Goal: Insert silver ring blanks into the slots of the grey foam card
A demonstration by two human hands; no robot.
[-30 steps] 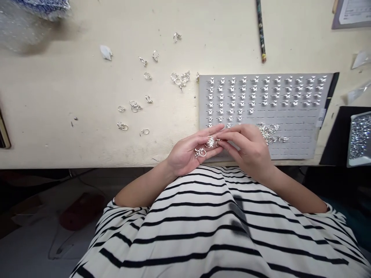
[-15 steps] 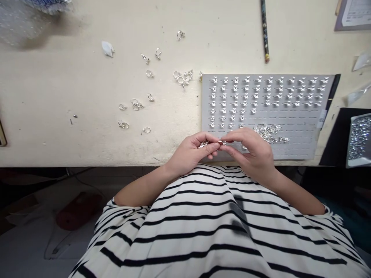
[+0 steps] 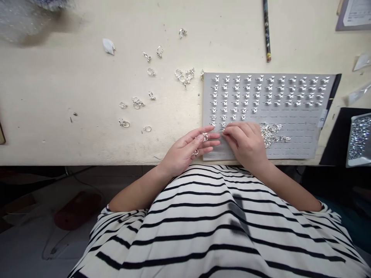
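Now, two silver ring charms [image 3: 205,136] are being carried on the spread fingers of the left hand [image 3: 185,150], while the right hand [image 3: 246,143] is pressed, fingertips bunched, onto a grey board [image 3: 292,133]; any pinch cannot be told. Rows of silver charms [image 3: 246,94] are pinned there. Its label [image 3: 322,117] is unreadable, rhinestones [image 3: 359,141] fill a tray [image 3: 355,164], and a printed sheet [image 3: 355,11] lies beyond.

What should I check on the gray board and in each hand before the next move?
Left hand has silver ring charms at its fingers: ok.
Right hand has fingertips on the gray board: ok.
Anything held in the right hand: cannot tell, fingers hide it.
Silver pieces stand in even rows on the upper board: ok.
Silver heap beside the right hand looks tangled: not ok.
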